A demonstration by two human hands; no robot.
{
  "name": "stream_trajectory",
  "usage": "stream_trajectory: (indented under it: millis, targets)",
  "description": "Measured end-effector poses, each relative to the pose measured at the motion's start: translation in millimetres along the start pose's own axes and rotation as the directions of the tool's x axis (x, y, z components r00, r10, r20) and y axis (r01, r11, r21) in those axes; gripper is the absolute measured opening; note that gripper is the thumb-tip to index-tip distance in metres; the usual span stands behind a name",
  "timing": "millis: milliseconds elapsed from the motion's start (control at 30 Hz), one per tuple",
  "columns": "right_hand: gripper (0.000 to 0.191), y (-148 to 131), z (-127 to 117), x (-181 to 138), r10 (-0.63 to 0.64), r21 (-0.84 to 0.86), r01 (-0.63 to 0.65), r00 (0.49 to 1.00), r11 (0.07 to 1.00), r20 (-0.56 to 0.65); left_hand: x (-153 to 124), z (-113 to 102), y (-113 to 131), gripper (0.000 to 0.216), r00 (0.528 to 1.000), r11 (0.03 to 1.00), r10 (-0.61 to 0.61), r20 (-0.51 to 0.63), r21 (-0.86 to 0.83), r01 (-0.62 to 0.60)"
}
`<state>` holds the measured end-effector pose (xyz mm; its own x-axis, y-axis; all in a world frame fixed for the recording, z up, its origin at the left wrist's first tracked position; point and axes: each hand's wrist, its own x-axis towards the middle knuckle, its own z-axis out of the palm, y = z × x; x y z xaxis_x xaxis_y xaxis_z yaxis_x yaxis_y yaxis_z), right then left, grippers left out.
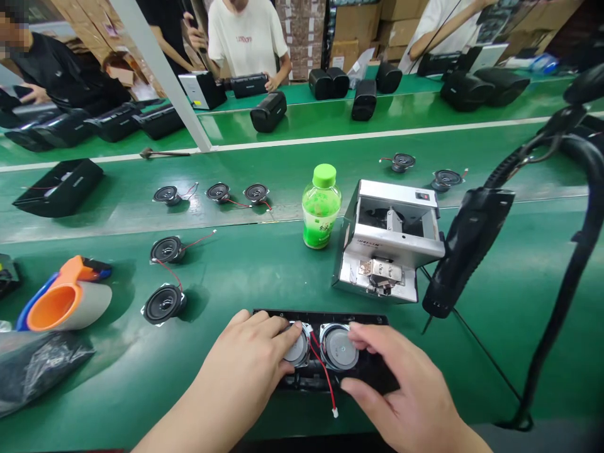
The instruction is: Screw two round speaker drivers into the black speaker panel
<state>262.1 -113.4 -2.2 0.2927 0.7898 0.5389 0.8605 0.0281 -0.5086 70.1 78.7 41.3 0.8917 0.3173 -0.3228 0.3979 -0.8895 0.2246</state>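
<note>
A black speaker panel (325, 318) lies on the green bench in front of me. Two round speaker drivers sit in it, magnets up. My left hand (245, 365) rests on the left driver (296, 348), fingertips pressing it. My right hand (401, 384) touches the right driver (340, 347) with thumb and fingers around its edge. A red wire (325, 377) with a white plug runs from between the drivers toward me.
Two loose drivers (165, 277) lie left of the panel, more on the belt (217, 192). A green bottle (321, 207), a metal screw feeder (387, 242), a hanging black electric screwdriver (465, 248) and an orange tape dispenser (61, 302) stand around. Other people work across the line.
</note>
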Motion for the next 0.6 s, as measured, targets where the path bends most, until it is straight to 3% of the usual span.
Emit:
stream_trajectory:
  millis: [100, 200, 267, 333, 467, 600]
  targets:
    - [0.041, 23.0, -16.9, 3.4, 0.051, -0.093, -0.079, 0.959, 0.993, -0.279, 1.5, -0.8, -1.1, 0.047, 1.000, 1.000, 0.006, 0.002, 0.012, -0.006]
    - [0.076, 57.9, -34.0, 15.8, 0.006, -0.275, -0.180, 0.847, 0.944, -0.531, 1.5, 1.0, -1.8, 0.048, 1.000, 1.000, 0.019, -0.006, 0.022, -0.019]
    - [0.099, 78.5, -42.9, 25.9, 0.058, -0.325, -0.268, 0.843, 0.907, -0.535, 0.9, 2.2, -1.9, 0.049, 1.000, 0.999, 0.019, -0.011, 0.028, -0.019]
    - [0.105, 92.8, -49.3, 35.1, 0.236, -0.268, -0.394, 0.848, 0.879, -0.474, 0.6, 3.0, -1.9, 0.050, 1.000, 0.999, 0.021, -0.017, 0.032, -0.021]
    - [0.072, 109.8, -54.0, 50.3, 0.531, 0.010, -0.559, 0.782, 0.829, -0.326, 1.7, 2.4, -2.6, 0.049, 0.998, 0.999, 0.039, -0.050, 0.030, -0.038]
    - [0.067, 121.8, -50.6, 65.4, 0.635, 0.399, -0.522, 0.736, 0.753, -0.234, 4.5, -0.4, -3.6, 0.049, 0.998, 0.999, 0.038, -0.042, 0.020, -0.037]
